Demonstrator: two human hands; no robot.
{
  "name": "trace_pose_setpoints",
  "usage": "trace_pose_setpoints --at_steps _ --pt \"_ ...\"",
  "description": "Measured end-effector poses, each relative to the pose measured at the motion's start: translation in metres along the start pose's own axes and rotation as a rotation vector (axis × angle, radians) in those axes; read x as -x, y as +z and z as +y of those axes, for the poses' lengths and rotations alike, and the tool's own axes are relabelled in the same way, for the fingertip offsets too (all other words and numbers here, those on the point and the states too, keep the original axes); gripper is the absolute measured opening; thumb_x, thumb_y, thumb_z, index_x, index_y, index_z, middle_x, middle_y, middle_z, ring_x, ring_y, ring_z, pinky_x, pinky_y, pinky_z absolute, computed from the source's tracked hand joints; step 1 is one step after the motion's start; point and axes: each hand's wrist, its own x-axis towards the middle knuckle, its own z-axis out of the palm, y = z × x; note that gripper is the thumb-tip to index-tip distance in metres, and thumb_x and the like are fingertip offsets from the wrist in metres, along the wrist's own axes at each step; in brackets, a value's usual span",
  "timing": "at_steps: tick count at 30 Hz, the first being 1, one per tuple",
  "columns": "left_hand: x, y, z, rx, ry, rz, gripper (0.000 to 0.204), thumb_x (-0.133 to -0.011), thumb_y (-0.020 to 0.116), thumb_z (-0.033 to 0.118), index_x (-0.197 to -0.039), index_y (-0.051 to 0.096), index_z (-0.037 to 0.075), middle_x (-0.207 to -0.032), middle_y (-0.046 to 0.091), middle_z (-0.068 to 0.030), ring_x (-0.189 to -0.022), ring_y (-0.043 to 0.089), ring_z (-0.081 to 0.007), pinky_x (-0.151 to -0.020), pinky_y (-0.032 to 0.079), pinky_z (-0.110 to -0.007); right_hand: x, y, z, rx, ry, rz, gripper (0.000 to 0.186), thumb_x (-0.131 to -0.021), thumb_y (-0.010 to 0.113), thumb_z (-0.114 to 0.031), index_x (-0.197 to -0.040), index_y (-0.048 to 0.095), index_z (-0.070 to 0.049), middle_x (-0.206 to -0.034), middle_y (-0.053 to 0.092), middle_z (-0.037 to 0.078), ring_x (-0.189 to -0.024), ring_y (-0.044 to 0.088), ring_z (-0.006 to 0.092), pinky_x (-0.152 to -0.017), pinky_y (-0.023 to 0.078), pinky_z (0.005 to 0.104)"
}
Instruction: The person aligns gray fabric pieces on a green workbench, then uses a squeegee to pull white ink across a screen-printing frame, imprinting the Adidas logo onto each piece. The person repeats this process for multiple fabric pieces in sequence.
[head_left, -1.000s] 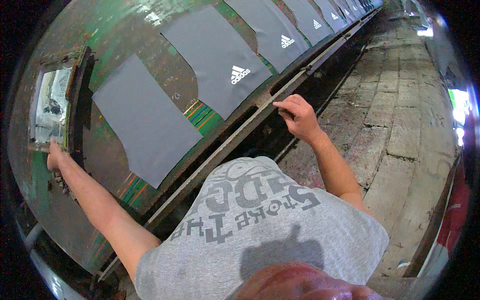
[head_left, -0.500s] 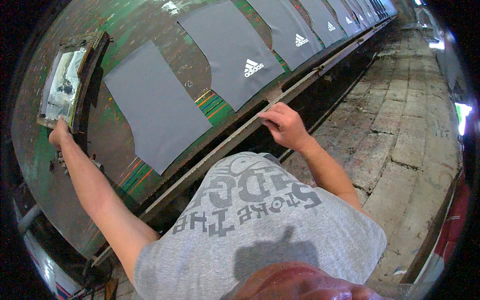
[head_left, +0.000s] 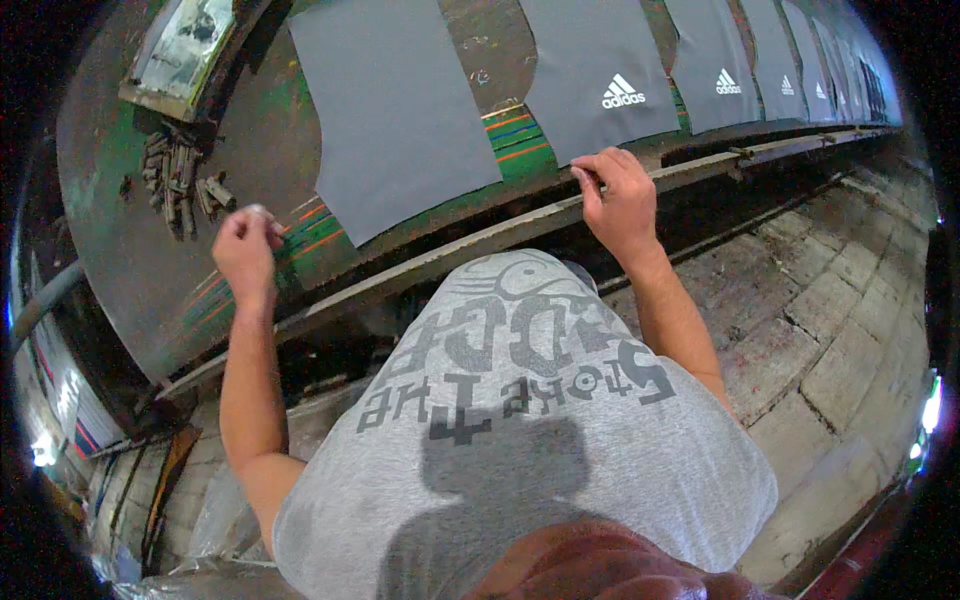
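My left hand hangs over the near edge of the long table, its fingers closed together. Whether anything lies between them is hidden. Beside it is a pile of short dark rod-like pieces. A plain grey cut fabric panel lies flat between my two hands. My right hand is at the table's edge, thumb and forefinger pinched, just in front of a grey fabric panel with a white print. I cannot make out anything in that pinch. At the far left stands a printing screen frame, touched by neither hand.
More printed grey panels run in a row along the table to the right. A metal rail follows the table's near edge. Paving blocks cover the floor on the right. A pipe stands at the left.
My left hand has come off the screen frame and back toward me, its fingers now closed. The view has shifted, and the rod pile now shows. My right hand remains pinched near the rail.
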Motion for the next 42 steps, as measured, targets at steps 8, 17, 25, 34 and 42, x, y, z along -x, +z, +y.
trace_pose_setpoints --at_steps 8,17,25,34,42 --pt "0.085 0.035 0.012 0.593 -0.603 -0.235 0.027 -0.112 0.070 0.018 -0.127 0.073 -0.004 -0.123 0.081 -0.0183 -0.091 0.081 -0.0240 -0.073 0.066 -0.034 -0.022 0.044 -0.024 0.219 -0.032 -0.161 0.013 -0.094 0.086 -0.022 -0.093 0.081 -0.010 -0.090 0.075 0.008 -0.089 0.074 0.0321 -0.077 0.059 0.0439" --pt "0.059 0.071 0.022 0.024 -0.178 -0.321 0.034 -0.106 0.081 0.032 -0.104 0.081 -0.002 -0.092 0.081 -0.0090 -0.071 0.075 -0.0155 -0.061 0.059 -0.031 -0.034 0.082 -0.040 0.162 0.008 -0.279 0.020 -0.089 0.089 -0.034 -0.090 0.083 -0.014 -0.093 0.081 0.010 -0.084 0.078 0.0332 -0.073 0.063 0.0449" --pt "0.081 0.074 0.032 0.254 -0.326 -0.305 0.040 -0.112 0.070 0.035 -0.111 0.076 -0.005 -0.092 0.078 -0.0127 -0.070 0.075 -0.0191 -0.063 0.060 -0.033 -0.073 0.062 -0.058 -1.001 0.610 -0.420 0.028 -0.095 0.088 -0.027 -0.086 0.076 -0.003 -0.084 0.075 0.004 -0.073 0.071 0.0127 -0.067 0.058 0.0290" --pt "0.096 0.104 0.063 1.579 -0.741 -0.821 0.081 -0.113 0.053 0.067 -0.150 0.055 -0.006 -0.151 0.063 -0.0292 -0.136 0.065 -0.0442 -0.123 0.051 -0.060 -0.105 0.052 -0.086 -1.466 0.631 -0.442 0.028 -0.099 0.085 -0.021 -0.083 0.065 -0.009 -0.075 0.066 0.001 -0.075 0.078 0.0175 -0.067 0.059 0.0291" --pt "0.081 0.099 0.033 0.652 -0.315 -0.249 0.059 -0.105 0.075 0.005 -0.158 0.051 -0.003 -0.107 0.075 -0.0063 -0.093 0.073 -0.0124 -0.071 0.067 -0.032 -0.059 0.068 -0.034 -0.584 0.520 -0.479 0.019 -0.094 0.087 -0.012 -0.088 0.073 -0.001 -0.081 0.075 0.005 -0.069 0.071 0.0115 -0.064 0.056 0.0287"
